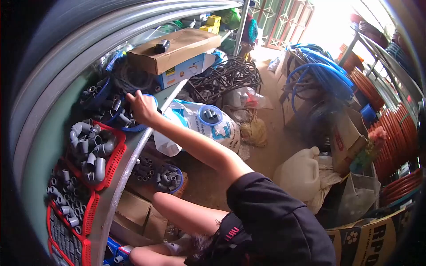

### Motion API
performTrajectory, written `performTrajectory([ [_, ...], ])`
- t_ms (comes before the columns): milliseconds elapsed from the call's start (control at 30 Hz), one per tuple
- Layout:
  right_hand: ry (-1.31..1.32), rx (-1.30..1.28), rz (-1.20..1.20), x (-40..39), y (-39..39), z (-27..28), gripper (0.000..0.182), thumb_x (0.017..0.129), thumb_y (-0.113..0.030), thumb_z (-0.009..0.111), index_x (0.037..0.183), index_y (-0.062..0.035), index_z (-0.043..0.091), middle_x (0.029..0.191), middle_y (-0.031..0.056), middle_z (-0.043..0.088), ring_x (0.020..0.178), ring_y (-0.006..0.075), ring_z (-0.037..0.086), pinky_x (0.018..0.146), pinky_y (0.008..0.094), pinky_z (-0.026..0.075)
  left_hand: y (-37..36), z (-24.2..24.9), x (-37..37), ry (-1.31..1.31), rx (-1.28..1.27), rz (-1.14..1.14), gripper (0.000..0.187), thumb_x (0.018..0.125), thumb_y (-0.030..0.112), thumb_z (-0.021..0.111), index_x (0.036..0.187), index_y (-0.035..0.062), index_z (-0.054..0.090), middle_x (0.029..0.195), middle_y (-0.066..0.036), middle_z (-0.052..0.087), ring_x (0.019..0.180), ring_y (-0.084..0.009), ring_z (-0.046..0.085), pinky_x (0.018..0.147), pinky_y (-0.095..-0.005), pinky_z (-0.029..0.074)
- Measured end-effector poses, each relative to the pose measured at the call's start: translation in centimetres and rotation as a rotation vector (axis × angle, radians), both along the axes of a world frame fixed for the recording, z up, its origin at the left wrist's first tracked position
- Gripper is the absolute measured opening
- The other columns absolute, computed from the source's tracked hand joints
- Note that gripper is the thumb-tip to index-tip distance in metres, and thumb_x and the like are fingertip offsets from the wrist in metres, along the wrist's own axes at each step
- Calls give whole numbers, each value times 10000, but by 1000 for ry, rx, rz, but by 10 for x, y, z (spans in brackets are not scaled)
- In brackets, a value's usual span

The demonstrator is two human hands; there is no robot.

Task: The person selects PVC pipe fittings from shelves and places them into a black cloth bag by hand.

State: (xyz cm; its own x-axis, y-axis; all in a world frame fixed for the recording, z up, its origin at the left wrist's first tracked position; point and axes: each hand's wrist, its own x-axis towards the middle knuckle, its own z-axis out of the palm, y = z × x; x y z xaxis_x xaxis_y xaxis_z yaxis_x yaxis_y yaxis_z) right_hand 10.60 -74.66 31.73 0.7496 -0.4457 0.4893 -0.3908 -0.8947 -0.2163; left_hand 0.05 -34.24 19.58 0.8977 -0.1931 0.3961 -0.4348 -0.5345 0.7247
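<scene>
Black sleeve (275,221) up close; one hand (142,106), side unclear, reaches to the blue basket (133,126) of grey pipe fittings (117,116); grip state unreadable.

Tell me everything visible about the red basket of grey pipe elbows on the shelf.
The red basket is perforated plastic, roughly rectangular, sitting on a metal shelf at the picture's left. It is heaped with grey plastic elbow fittings, some rising above its rim. A second red basket of smaller grey fittings adjoins it below. No hand touches it; one hand reaches to a blue basket just beyond.
</scene>
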Motion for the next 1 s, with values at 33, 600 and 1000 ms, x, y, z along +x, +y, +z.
performTrajectory([
  [33, -72, 23, 101, -17, 15, 2, 369, 664, -108, 569, 1022, -113, 481, 874, 142, 529, 718, 286, 587, 567, 378, 478, -4, 6, -1, 14, -5, -29, 426, 866, 291, 418, 1152, -23, 443, 1073, -173, 511, 998, -272, 475, 893, -371, 347],
  [600, -157, 810, 941, -204, 215, 22, 657, 612, -85, 703, 1197, -60, 406, 979, 154, 460, 842, 289, 488, 734, 339, 414, 9, 50, -96, 625, -1066, -275, 440, 877, 330, 426, 1192, 22, 425, 1028, -89, 514, 721, -125, 487, 547, -232, 376],
  [1000, -566, 985, 1010, -227, 294, -46, 476, 611, -203, 734, 984, -14, 506, 992, 188, 537, 908, 299, 562, 782, 331, 446, -9, 61, -149, 511, -817, -63, 487, 849, 306, 441, 1192, -35, 379, 1120, -95, 447, 999, -156, 453, 867, -270, 368],
])
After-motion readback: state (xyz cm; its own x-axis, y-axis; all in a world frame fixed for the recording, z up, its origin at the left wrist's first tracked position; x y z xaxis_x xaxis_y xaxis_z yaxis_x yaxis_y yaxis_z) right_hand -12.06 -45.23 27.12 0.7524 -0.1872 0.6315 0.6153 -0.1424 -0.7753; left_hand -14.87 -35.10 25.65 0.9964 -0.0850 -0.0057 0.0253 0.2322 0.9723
